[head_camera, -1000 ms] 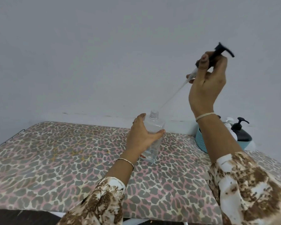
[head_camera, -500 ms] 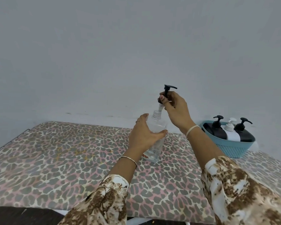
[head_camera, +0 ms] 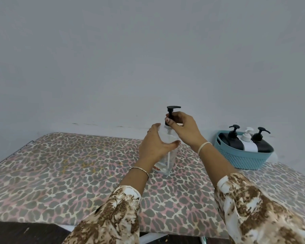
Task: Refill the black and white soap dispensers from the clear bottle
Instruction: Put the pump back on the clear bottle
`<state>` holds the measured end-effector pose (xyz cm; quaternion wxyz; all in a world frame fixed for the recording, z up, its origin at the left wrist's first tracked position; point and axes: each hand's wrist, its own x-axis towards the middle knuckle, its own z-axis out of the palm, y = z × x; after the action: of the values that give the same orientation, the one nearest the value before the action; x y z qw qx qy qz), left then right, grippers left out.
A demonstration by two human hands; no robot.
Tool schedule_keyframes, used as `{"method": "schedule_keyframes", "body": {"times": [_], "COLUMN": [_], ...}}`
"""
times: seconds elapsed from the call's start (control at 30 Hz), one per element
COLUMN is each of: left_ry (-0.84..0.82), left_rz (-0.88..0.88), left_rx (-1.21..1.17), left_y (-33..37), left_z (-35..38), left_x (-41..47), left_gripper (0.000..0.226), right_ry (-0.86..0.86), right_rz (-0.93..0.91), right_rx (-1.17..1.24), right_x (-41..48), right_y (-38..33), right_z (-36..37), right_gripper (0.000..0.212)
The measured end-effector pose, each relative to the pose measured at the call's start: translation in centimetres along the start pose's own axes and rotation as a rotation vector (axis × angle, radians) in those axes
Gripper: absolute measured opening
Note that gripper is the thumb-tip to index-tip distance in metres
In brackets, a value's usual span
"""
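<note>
The clear bottle [head_camera: 167, 161] stands upright on the leopard-print table [head_camera: 60, 169], with little liquid visible in it. My left hand [head_camera: 154, 147] grips its body from the left. Its black pump head [head_camera: 173, 110] sits on the neck, and my right hand [head_camera: 182, 130] pinches the pump's collar just under the nozzle. At the right, a teal basket [head_camera: 243, 159] holds two black soap dispensers [head_camera: 233, 140] [head_camera: 261, 141] with a white soap dispenser [head_camera: 247, 140] between them.
A plain grey wall rises directly behind the table. A thin metal rail [head_camera: 9, 155] runs along the table's left edge. Dark floor [head_camera: 16, 233] shows below the front edge.
My right hand came down from high at the right with the pump, slid its tube into the clear bottle and seated the pump head on the neck. My left hand kept holding the bottle.
</note>
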<state>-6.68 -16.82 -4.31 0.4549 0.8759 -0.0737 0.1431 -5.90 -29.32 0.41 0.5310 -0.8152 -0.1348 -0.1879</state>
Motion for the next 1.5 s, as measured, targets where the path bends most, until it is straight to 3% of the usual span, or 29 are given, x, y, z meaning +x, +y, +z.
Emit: {"method": "schedule_keyframes", "body": {"times": [0.23,0.37,0.43,0.53,0.7,0.87,1.1,1.27,1.43,1.5], "left_ry": [-0.001,-0.006,-0.008,-0.027,-0.053,-0.058,-0.074,-0.074,-0.056,-0.05], "left_rz": [-0.012,-0.028,-0.033,-0.025,-0.047,-0.047,-0.064,-0.064,-0.042,-0.032], "left_rx": [0.043,0.052,0.053,0.069,0.091,0.088,0.109,0.109,0.088,0.066], "left_y": [0.3,0.6,0.8,1.1,1.5,1.7,1.8,1.7,1.5,1.4], "left_z": [-0.3,-0.3,-0.5,-0.7,-1.2,-1.3,-1.4,-1.4,-1.4,-1.2], "left_x": [-0.2,-0.1,-0.1,-0.1,-0.2,-0.5,-0.5,-0.4,-0.6,-0.5], "left_gripper": [0.094,0.092,0.09,0.084,0.085,0.084,0.088,0.092,0.084,0.083], "right_ry": [0.228,0.029,0.01,0.14,0.359,0.099,0.33,0.142,0.431,0.369], "right_rz": [0.014,0.036,0.036,0.032,0.052,0.076,0.081,0.074,0.113,0.099], "right_rx": [-0.025,-0.038,-0.049,-0.081,-0.089,-0.045,-0.109,0.012,0.053,0.097], "right_x": [-0.6,-0.6,-0.6,-0.6,-1.2,-1.3,-1.2,-1.5,-1.5,-1.3], "right_y": [0.0,-0.1,0.0,0.0,-0.4,-0.7,-0.7,-0.9,-0.9,-1.0], "right_z": [-0.1,0.6,1.0,1.0,1.1,1.6,1.3,1.6,0.6,0.4], "right_gripper": [0.034,0.036,0.035,0.023,0.032,0.034,0.036,0.032,0.012,0.015]}}
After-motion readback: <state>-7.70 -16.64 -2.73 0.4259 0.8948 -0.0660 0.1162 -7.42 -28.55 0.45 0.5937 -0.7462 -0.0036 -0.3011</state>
